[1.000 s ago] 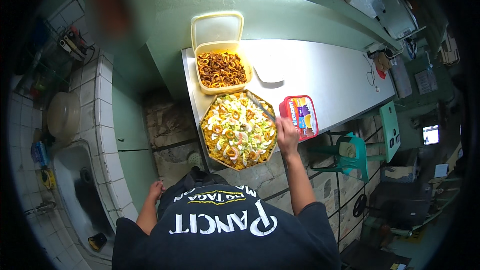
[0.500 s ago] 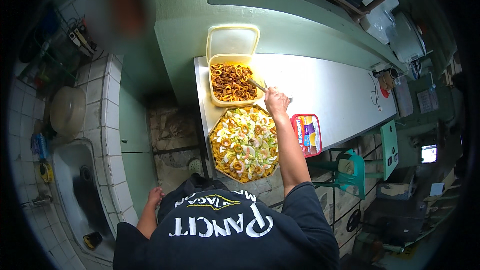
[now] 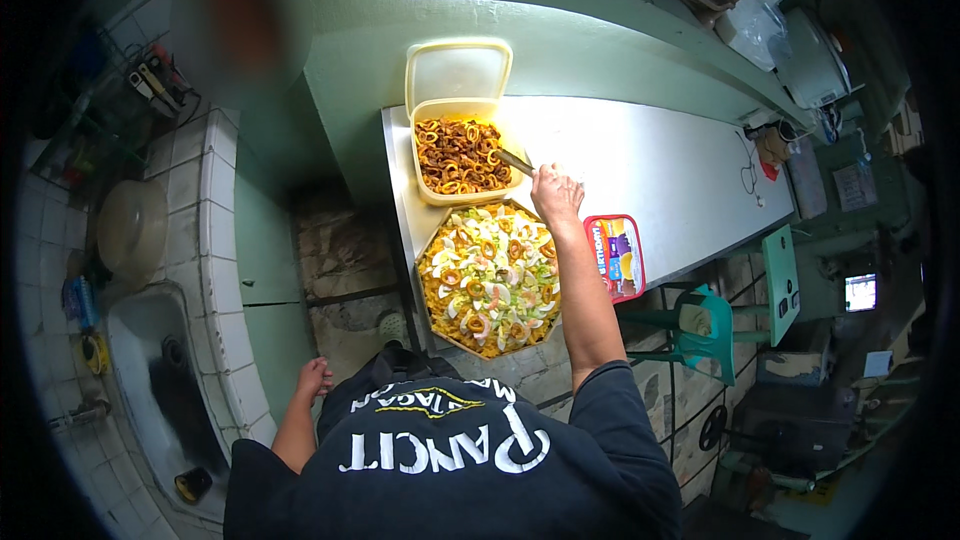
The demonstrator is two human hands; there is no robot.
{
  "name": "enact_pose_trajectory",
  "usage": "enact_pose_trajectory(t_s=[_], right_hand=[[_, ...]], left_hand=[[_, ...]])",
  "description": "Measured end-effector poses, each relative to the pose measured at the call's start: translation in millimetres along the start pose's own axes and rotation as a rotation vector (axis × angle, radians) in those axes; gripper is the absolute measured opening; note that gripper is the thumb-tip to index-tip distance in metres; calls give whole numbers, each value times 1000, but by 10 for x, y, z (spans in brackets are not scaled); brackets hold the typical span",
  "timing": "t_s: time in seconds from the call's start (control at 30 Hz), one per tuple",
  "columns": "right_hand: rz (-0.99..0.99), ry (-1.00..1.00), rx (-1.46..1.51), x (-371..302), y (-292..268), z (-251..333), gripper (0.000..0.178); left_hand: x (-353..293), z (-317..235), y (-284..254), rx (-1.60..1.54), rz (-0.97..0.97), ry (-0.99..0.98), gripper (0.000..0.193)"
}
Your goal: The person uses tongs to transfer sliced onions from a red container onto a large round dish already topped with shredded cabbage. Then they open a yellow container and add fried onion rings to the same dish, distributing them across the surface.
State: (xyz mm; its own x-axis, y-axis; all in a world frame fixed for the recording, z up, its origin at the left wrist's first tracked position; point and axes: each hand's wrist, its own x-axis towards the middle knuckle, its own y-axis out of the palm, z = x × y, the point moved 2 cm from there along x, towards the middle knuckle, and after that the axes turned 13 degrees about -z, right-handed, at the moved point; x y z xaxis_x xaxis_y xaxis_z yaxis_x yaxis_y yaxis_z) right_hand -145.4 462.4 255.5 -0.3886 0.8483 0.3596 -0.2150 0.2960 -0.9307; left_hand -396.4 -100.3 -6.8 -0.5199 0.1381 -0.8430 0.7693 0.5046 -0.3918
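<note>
We see the right hand closed around tongs, tips at the brown rings in a tub, its lid tipped back, likely for easy reach. The noodle tray sits just nearer on the tabletop; the left hand (half open, seemingly empty) hangs aside.
</note>
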Motion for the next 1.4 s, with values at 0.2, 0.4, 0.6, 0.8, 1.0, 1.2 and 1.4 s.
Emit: enact_pose_trajectory(t_s=[0.2,0.4,0.6,0.8,1.0,1.2,1.4], right_hand=[[100,152,48,-84,-202,-43,29],[-20,-30,312,-974,-1107,-500,23],[199,7,216,-1898,-1630,-906,19],[188,-87,148,-2213,-1438,-790,17],[155,62,223,-1986,-1680,-834,21],[-102,62,430,-1343,-1689,-737,25],[-166,10,278,-704,-892,-499,23]], left_hand=[[-90,108,-48,50,-15,-17,41],[-90,290,-65,93,-23,-52,41],[-52,233,19,198,-15,1,43],[42,-24,161,146,51,130,42],[-18,-56,175,108,44,127,40],[-23,193,67,151,-3,140,38],[116,433,14,33,-13,85,36]])
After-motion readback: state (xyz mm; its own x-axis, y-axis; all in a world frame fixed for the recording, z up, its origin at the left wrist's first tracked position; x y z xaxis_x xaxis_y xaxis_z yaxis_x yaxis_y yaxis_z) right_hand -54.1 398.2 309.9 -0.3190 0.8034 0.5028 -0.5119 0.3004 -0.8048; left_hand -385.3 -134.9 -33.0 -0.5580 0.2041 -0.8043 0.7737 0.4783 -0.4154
